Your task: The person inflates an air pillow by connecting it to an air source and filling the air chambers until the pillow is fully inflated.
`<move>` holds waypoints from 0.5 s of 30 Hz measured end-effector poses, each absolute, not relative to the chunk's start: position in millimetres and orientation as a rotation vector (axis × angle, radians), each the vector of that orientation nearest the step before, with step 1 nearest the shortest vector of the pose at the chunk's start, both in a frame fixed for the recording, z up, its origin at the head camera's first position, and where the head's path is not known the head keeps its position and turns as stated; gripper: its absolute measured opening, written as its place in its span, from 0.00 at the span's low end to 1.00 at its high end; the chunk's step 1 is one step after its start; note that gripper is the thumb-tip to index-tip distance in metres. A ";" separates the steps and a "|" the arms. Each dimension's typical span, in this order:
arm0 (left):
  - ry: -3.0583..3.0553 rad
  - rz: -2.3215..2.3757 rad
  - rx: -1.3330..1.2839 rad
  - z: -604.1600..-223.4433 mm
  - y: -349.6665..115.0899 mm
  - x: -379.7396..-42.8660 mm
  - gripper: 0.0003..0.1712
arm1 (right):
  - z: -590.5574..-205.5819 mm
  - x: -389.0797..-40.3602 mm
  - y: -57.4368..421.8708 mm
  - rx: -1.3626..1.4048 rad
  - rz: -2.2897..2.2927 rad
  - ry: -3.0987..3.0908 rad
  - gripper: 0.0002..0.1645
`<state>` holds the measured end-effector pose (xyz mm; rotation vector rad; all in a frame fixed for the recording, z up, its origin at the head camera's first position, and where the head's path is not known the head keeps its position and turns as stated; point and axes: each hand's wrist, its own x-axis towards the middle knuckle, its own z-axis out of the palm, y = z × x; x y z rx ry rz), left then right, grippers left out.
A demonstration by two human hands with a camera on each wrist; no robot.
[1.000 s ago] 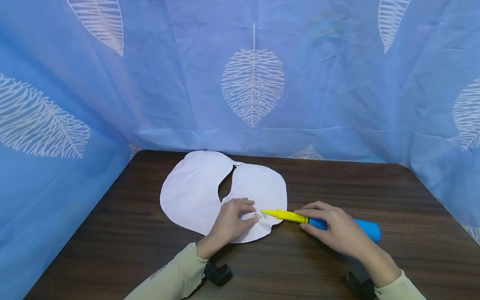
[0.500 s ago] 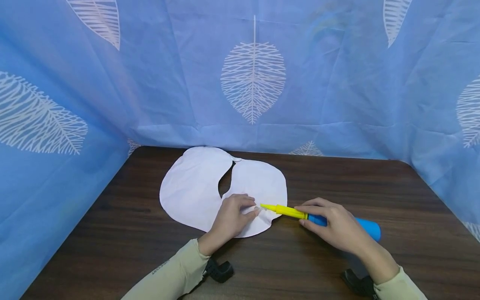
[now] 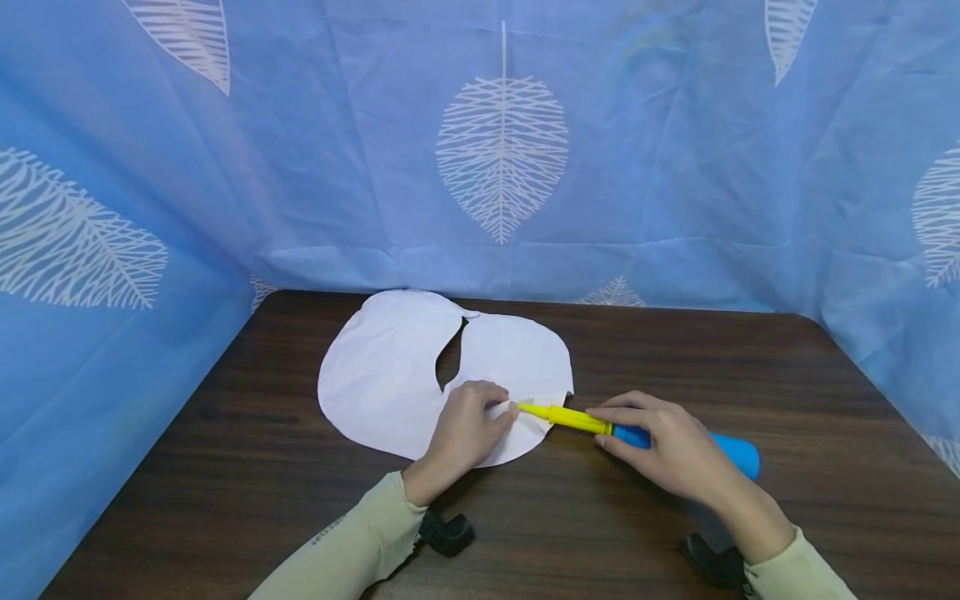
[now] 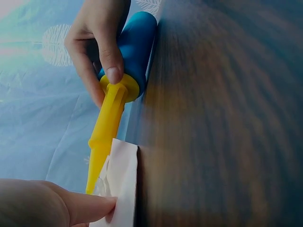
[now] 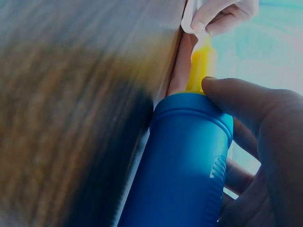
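A flat white deflated neck pillow [image 3: 382,375] with a slot in its middle lies on the table. My left hand [image 3: 465,427] rests on its near right part and pinches a small clear valve [image 4: 100,186] there between thumb and fingers. From the right, my right hand [image 3: 667,442] grips a blue and yellow hand pump [image 5: 177,161] around the front of its blue barrel. The pump's yellow nozzle [image 3: 576,418] points left, its tip at the valve by my left fingertips. Whether the tip sits inside the valve is hard to tell.
The dark wood-grain table [image 3: 615,533] spreads around both hands. Blue cloth [image 3: 675,167] with white leaf prints hangs behind it and along the sides. Black wrist-camera mounts [image 3: 447,534] show below the wrists.
The pump's tip has moved slightly left, closing the small gap to my left fingertips. The fabric around the valve has shifted and its right edge has lifted a little. Both grips stay alike.
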<state>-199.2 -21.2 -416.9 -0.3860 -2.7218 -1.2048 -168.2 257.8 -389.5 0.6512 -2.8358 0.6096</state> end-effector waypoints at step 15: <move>-2.685 -1.232 -0.291 -414.3 -17.9 -197.9 0.11 | -389.7 -168.8 254.8 0.664 0.600 -2.818 0.23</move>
